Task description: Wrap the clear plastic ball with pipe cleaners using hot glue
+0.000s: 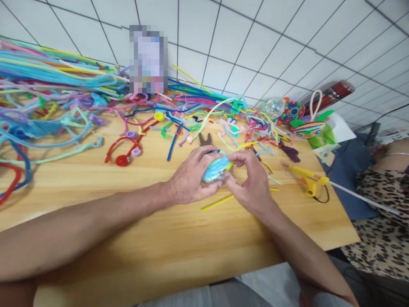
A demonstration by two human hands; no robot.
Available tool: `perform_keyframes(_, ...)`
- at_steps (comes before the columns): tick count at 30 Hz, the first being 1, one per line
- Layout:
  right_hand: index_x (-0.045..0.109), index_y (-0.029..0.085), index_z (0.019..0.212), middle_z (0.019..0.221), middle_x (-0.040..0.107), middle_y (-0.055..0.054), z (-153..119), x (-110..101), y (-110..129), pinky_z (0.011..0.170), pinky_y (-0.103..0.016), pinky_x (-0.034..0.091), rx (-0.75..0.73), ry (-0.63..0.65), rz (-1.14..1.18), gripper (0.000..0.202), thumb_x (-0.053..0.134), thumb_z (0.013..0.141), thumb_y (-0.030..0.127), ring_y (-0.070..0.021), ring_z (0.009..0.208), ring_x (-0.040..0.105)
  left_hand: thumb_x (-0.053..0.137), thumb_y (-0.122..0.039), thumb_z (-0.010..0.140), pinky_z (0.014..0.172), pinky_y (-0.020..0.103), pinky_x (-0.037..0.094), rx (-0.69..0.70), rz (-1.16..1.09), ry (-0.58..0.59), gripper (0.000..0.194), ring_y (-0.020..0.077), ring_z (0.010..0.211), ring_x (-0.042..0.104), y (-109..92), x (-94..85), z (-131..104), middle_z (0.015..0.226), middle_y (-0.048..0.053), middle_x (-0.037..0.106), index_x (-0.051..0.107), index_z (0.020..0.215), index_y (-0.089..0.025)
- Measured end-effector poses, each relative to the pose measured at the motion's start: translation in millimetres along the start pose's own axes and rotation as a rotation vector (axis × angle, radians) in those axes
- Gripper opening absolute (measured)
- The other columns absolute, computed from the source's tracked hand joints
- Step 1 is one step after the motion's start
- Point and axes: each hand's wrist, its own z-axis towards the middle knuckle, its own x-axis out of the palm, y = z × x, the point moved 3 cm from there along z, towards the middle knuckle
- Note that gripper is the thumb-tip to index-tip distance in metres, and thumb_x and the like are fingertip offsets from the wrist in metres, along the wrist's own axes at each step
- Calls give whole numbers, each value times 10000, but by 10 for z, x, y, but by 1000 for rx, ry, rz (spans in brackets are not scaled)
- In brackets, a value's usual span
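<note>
Over the middle of the bench (179,243), the left hand (188,177) grips a fuzzy blue piece (213,168) while the right hand (252,179) pinches its yellow-trimmed end. From where I stand, its rounded body, shiny underneath, seems mostly formed; I'd guess the end is unfinished. A yellow stem (217,203) lies nearby, a glue gun (309,180) farther right, apparently unused just now.

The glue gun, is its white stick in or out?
Partly in, it seems: the white stick meets the back of the glue gun, with a long piece poking out.
</note>
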Motion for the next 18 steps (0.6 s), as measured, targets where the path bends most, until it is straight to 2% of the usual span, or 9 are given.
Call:
perform_keyframes(5, 603, 250, 1180, 1057, 693, -49, 31, -84, -18, 807, -390, 561, 20, -1, 36, 286, 643, 905, 180, -218, 930, 674, 704, -352, 942, 1152, 584, 519, 0, -16, 10, 613, 352, 1389, 546, 9, -11, 16, 1465, 208, 520, 438, 1477, -215)
perform_keyframes(9, 663, 237, 1111, 1001, 722, -34, 113, -400, -141, 764, -346, 549, 127, -66, -14, 144, 617, 975, 252, -188, 847, 682, 699, -360, 951, 1168, 576, 509, -3, -17, 35, 613, 349, 1404, 538, 27, -23, 33, 1464, 197, 523, 424, 1481, -224)
perform_keyframes(11, 693, 235, 1008, 933, 737, -25, 113, -585, -313, 753, -335, 539, 201, -49, -113, 90, 623, 974, 281, -186, 808, 682, 699, -358, 952, 1171, 576, 506, -4, -16, 37, 611, 349, 1404, 537, 36, -25, 39, 1466, 200, 526, 424, 1479, -217)
perform_keyframes(13, 701, 235, 901, 841, 731, -18, 54, -702, -566, 750, -341, 530, 259, 61, -238, 102, 647, 941, 311, -192, 751, 672, 695, -362, 957, 1171, 574, 505, -3, -18, 29, 600, 348, 1399, 539, 42, -24, 43, 1462, 203, 532, 431, 1473, -208)
perform_keyframes(15, 709, 230, 888, 856, 746, -43, -60, -741, -870, 776, -366, 533, 324, 148, -352, 140, 635, 918, 344, -217, 776, 685, 692, -369, 962, 1170, 569, 506, 0, -21, 17, 586, 343, 1389, 547, 46, -19, 45, 1455, 201, 539, 440, 1465, -203)
perform_keyframes(18, 711, 213, 962, 988, 774, -107, -241, -668, -1291, 828, -405, 536, 439, 198, -479, 223, 641, 890, 412, -265, 895, 702, 690, -371, 967, 1164, 563, 512, 0, -23, 10, 577, 337, 1380, 555, 50, -10, 46, 1455, 196, 542, 445, 1462, -204)
